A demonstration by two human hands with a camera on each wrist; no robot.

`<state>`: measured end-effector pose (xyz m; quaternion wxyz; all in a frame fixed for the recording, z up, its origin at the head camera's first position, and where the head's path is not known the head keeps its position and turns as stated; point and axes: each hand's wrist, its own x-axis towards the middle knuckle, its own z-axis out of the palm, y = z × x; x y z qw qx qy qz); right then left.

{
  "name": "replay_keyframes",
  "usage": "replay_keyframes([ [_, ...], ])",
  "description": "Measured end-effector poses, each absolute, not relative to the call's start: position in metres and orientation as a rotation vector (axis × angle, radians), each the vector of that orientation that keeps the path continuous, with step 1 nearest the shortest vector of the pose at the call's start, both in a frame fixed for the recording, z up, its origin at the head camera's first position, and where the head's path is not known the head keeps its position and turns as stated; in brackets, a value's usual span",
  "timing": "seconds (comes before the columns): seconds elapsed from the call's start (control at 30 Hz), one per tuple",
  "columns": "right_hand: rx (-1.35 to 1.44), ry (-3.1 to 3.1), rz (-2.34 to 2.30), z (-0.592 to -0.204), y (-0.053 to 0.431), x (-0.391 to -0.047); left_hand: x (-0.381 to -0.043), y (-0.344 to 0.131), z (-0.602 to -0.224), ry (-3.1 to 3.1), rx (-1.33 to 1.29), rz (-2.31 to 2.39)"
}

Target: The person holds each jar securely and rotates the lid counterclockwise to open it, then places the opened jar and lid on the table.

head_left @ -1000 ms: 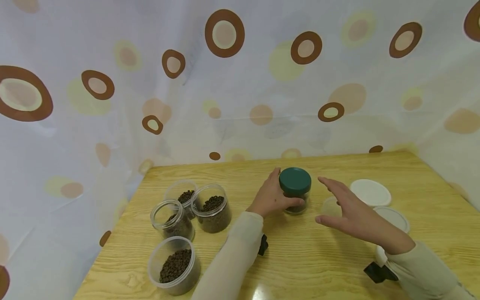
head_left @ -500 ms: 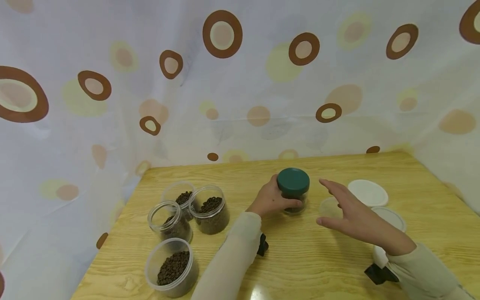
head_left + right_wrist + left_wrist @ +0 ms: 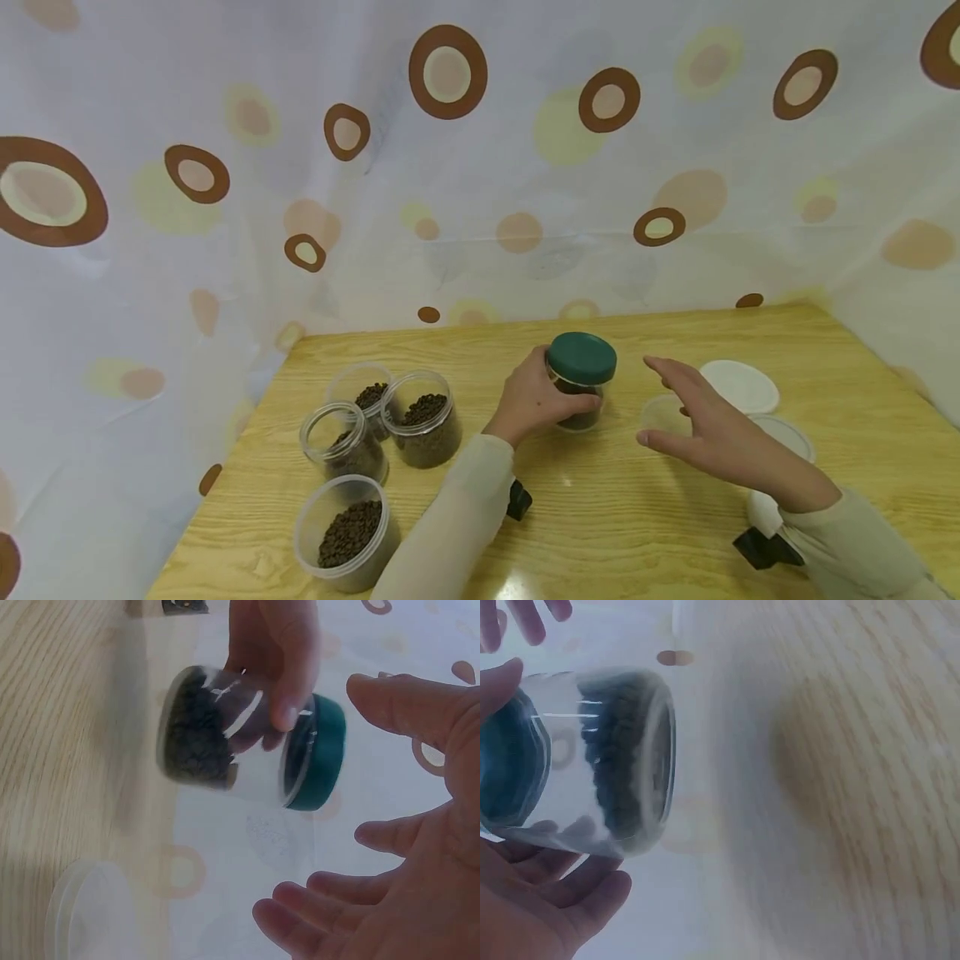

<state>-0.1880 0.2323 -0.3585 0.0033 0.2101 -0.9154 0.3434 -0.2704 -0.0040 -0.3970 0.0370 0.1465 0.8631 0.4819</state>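
Observation:
A clear jar point(image 3: 579, 408) with a dark green lid point(image 3: 582, 358) is gripped by my left hand point(image 3: 536, 396), thumb in front and fingers behind. Dark pellets or beans point(image 3: 619, 754) fill its lower part; their kind is hard to tell. The jar leans slightly to one side, and in the left wrist view a gap shows between its base and the table. To its right, my right hand point(image 3: 712, 429) is held with fingers and thumb spread apart, touching nothing. The right wrist view has the lidded jar point(image 3: 259, 761) before that hand's spread fingers.
Several open clear tubs and jars of dark pellets, including a front tub point(image 3: 375, 562) and a back one point(image 3: 431, 446), stand on the left of the wooden table point(image 3: 585, 533). White lids point(image 3: 738, 386) and a translucent lid point(image 3: 660, 414) lie at right. A patterned curtain point(image 3: 480, 192) hangs behind.
My left hand has shifted slightly left with the jar, which now tilts a little more. The right hand has stayed nearly still, spread open.

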Motion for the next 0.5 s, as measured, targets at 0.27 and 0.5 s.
replay_keyframes([
  [0.27,0.663,-2.872,1.083,-0.355,0.228,-0.187,-0.249,-0.010,-0.379,2.600,0.588,1.744],
  [0.5,0.562,-2.941,1.038,-0.353,0.224,-0.193,-0.224,-0.018,-0.357,2.708,0.612,1.758],
])
